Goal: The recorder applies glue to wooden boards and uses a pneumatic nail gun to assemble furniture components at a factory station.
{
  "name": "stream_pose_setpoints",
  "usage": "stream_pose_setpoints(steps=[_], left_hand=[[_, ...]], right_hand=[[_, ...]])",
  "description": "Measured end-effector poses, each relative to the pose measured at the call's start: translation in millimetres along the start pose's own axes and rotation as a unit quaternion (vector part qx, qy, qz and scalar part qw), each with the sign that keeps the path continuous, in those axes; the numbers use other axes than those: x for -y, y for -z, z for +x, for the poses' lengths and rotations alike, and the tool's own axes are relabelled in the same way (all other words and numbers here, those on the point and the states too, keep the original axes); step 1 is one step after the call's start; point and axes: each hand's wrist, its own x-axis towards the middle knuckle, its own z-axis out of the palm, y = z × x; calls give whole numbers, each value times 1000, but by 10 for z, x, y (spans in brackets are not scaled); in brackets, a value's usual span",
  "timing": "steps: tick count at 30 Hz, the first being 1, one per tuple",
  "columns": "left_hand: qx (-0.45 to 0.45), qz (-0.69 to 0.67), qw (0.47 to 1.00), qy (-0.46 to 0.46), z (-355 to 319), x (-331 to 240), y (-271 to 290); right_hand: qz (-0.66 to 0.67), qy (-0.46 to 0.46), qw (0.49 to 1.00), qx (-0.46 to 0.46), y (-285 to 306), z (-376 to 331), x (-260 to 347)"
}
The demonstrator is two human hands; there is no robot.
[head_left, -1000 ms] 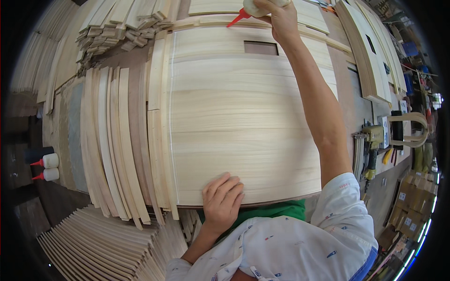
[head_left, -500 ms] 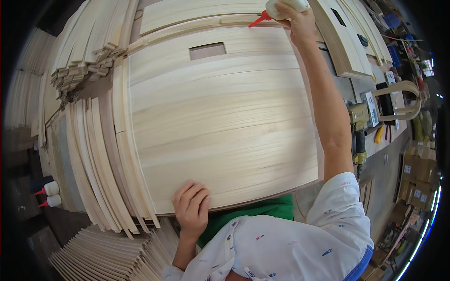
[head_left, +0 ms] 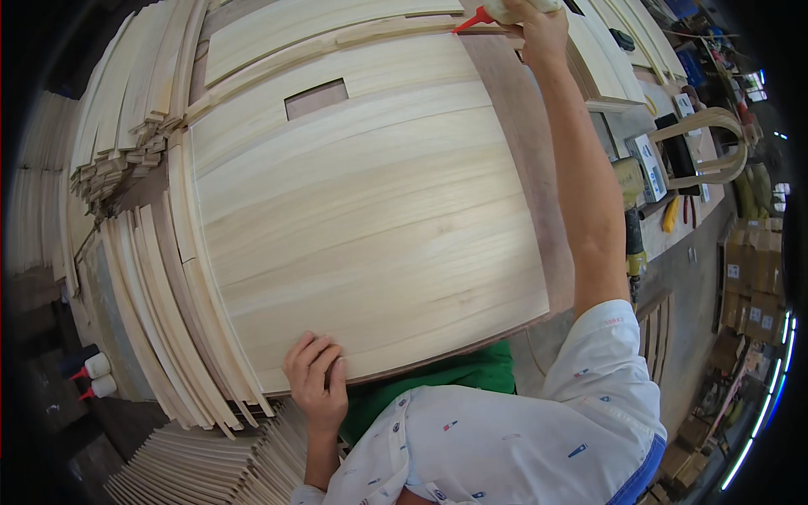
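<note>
A pale wooden panel with a rectangular cutout lies in front of me. My right hand reaches over its far edge, fingers wrapped round a white glue bottle that is partly cut off by the top of the picture. The bottle's red nozzle points down and left, its tip at the panel's far right corner. My left hand rests at the near edge towards the left, fingers lying on the panel. A thin whitish line runs along the panel's left edge, beside wooden strips.
Stacked slats and loose strips stand on the left. Two more red-tipped white bottles lie at far left. To the right are stacked boards, a nail gun, a curved wooden frame and cardboard boxes.
The nozzle tip has moved right along the panel's far edge to its corner. The whole view has shifted and turned slightly. My left hand stays at the near edge.
</note>
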Motion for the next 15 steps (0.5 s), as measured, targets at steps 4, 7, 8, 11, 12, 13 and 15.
stream_pose_setpoints(steps=[4,7,8,11,12,13,15], left_hand=[[2,3,1000,2,-6,-1,3],[0,1,1000,-5,7,-12,5],[3,-1,1000,-5,9,-12,2],[-1,4,1000,-17,-13,-1,8],[3,8,1000,-20,-10,-1,9],[6,12,1000,-23,-9,0,10],[3,8,1000,-28,-13,6,4]], right_hand=[[23,23,997,-72,-51,-50,-20],[17,21,996,-86,-15,-123,15],[9,21,996,-86,14,-143,31],[-47,-9,995,-84,117,-249,99],[-49,-8,995,-85,141,-301,156],[-78,-37,993,-75,167,-365,230],[-109,-65,990,-67,214,-498,325]])
